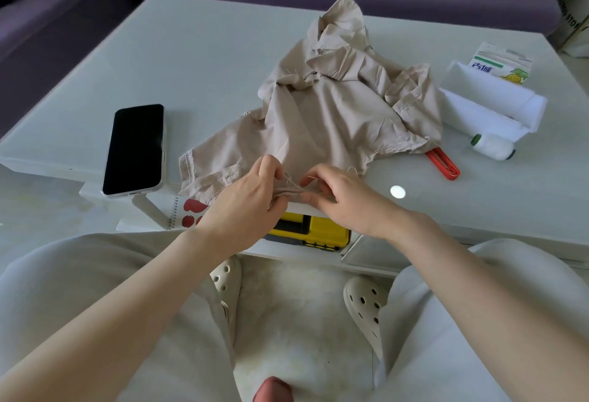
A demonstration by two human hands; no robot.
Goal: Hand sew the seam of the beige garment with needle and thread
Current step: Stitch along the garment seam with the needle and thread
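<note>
The beige garment [331, 108] lies crumpled across the white table [204, 60], with its near edge hanging toward me. My left hand [248, 200] pinches a folded bit of that near edge, the seam, at the table's front. My right hand [341, 197] is just to the right of it, fingertips pinched together at the same fold. A thin pale thread [291, 182] loops between the two hands. The needle itself is too small to make out.
A black phone [135, 148] lies left of the garment. Red-handled scissors [444, 164] poke out from under its right side, beside a white thread spool [492, 146] and a white box [490, 105]. A yellow case [314, 231] sits on the shelf under the table.
</note>
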